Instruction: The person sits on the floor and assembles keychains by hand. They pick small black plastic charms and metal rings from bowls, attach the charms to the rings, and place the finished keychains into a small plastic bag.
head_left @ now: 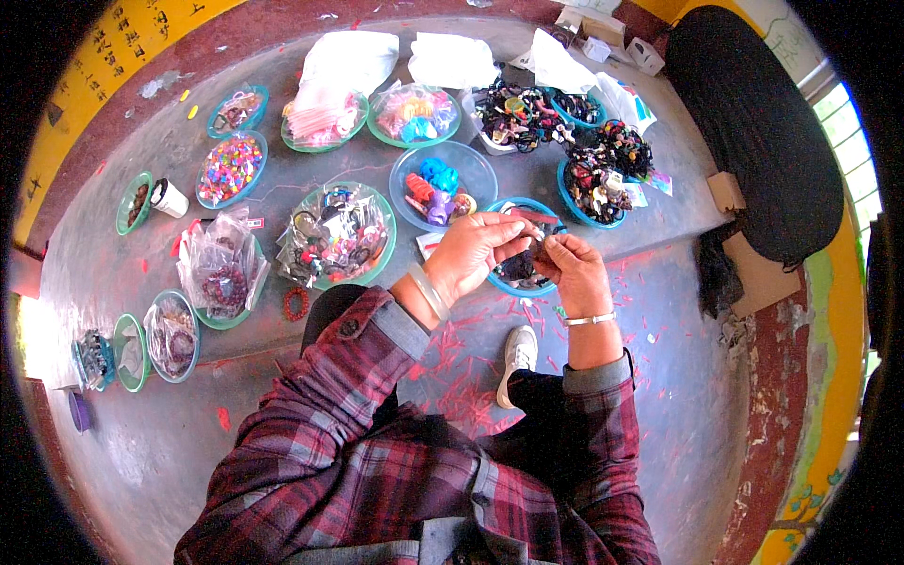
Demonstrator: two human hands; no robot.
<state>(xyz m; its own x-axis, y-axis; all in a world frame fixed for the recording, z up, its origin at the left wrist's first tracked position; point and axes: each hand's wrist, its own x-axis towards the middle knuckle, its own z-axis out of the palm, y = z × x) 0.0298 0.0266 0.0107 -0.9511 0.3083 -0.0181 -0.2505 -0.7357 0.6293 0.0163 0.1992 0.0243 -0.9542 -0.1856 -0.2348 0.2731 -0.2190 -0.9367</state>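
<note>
Left hand and right hand both pinch a small dark hair accessory between fingertips, above a blue-rimmed bowl; clear plastic bags left in green bowls; white packets far edge; yellow sign with dark characters upper left.

bowls: about 13 | white bags: 3 | hands: 2

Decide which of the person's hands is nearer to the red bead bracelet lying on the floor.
Left. The left hand is raised up and to the right of the red bracelet; the right hand lies farther right, beyond the left.
</note>
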